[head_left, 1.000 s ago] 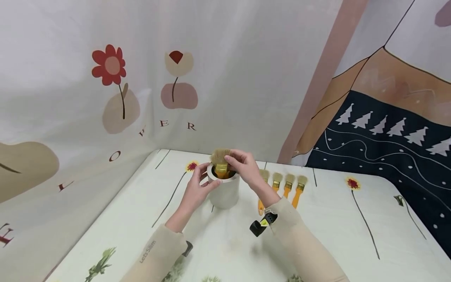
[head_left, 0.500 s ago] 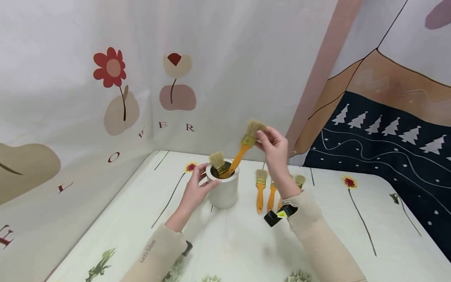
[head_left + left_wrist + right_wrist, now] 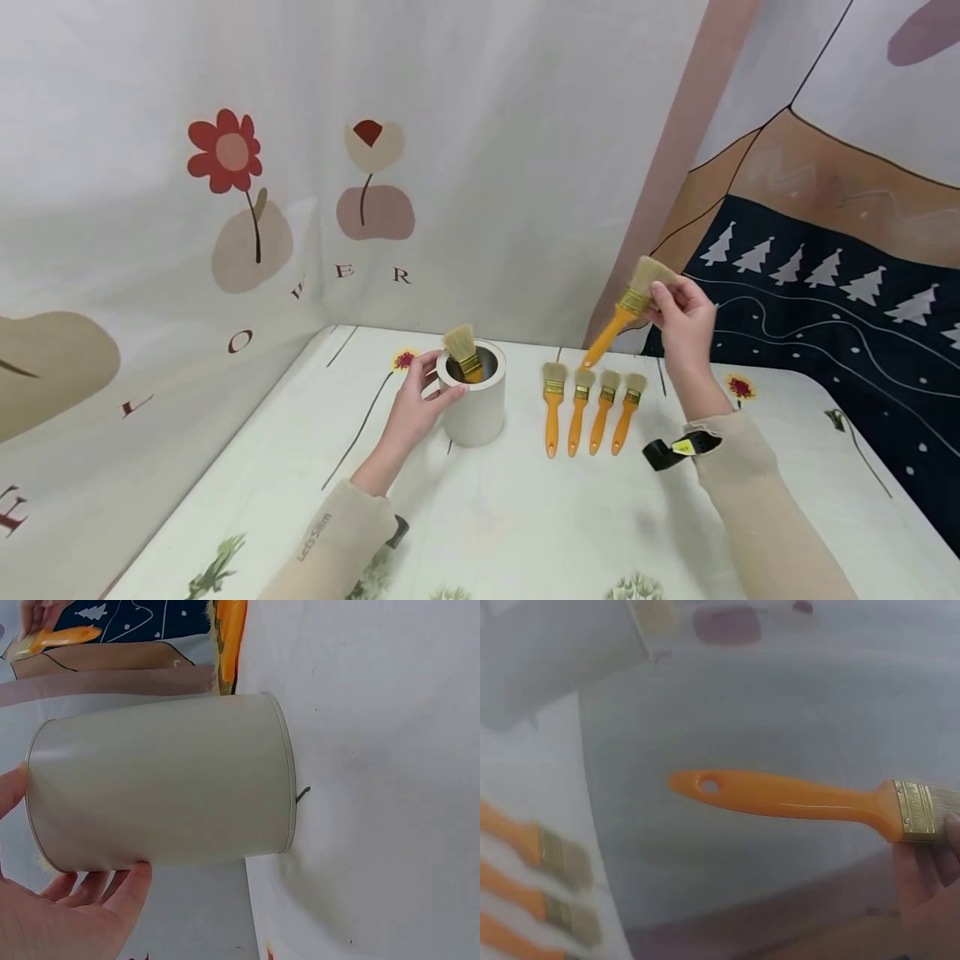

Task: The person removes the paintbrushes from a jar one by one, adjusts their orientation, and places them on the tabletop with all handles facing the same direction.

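My right hand (image 3: 686, 321) pinches a paintbrush (image 3: 618, 325) by its bristles, raised over the back of the table. In the right wrist view the orange handle (image 3: 780, 796) with its hanging hole points away from the fingers. My left hand (image 3: 420, 400) holds a white cylindrical canister (image 3: 476, 417) near its rim, thumb on one side and fingers on the other. The canister stands upright on the table; the left wrist view shows its smooth side (image 3: 165, 787). Another paintbrush (image 3: 463, 350) leans inside, bristles up, its handle mostly hidden.
Several smaller paintbrushes (image 3: 591, 408) with orange handles lie side by side right of the canister, bristles toward the back. A printed cloth (image 3: 480, 533) covers the table. Patterned curtains (image 3: 510, 167) hang behind it and at the left.
My right hand has drawn the paintbrush up out of the canister and carried it right, past the row of brushes. My left hand has stayed on the canister.
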Tool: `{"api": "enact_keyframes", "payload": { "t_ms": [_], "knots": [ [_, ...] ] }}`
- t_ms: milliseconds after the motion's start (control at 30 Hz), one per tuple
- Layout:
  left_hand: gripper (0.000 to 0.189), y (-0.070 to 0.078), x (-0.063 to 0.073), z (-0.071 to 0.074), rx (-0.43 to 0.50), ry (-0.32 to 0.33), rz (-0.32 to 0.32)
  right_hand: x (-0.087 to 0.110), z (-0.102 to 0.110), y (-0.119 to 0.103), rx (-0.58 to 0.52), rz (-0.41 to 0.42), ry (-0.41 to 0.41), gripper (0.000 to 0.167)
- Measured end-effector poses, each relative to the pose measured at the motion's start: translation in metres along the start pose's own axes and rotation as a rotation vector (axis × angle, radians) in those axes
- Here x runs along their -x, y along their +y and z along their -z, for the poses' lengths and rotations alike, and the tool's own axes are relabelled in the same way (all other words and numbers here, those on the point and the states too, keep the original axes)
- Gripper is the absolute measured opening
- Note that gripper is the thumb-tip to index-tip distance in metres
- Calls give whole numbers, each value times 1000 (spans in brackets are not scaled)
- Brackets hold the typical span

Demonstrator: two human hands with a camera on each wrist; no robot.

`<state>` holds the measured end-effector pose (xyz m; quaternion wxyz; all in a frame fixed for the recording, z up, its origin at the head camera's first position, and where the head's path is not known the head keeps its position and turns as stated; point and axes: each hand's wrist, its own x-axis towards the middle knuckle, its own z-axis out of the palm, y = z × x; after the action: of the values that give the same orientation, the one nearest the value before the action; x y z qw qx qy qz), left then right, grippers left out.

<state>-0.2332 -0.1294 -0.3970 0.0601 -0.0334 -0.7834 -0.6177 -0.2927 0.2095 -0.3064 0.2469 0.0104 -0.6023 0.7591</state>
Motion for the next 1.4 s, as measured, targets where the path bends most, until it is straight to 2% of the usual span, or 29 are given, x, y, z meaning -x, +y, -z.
{"api": "enact_keyframes", "payload": {
  "t_ms": [67,233,367,533,667,900,1167,1400],
  "knots": [
    [69,1,0,1,-3,3,-3,-5,13,4,16,-44,38,10],
    [69,0,1,1,-12,15,2,-12,41,19,160,-133,100,19],
    [69,-1,2,0,-19,12,8,-12,61,32,270,-193,140,13],
    [70,0,2,0,-19,13,4,-15,77,48,384,-237,140,5],
    [70,2,0,2,-10,18,16,-17,84,59,451,-294,125,8],
    [70,1,0,0,-7,1,12,-15,104,87,482,-426,119,12],
    [70,2,-1,-1,17,11,14,-18,112,115,646,-463,61,32],
    [69,1,1,-2,3,7,26,-12,117,131,895,-389,-17,33]
  ]
}}
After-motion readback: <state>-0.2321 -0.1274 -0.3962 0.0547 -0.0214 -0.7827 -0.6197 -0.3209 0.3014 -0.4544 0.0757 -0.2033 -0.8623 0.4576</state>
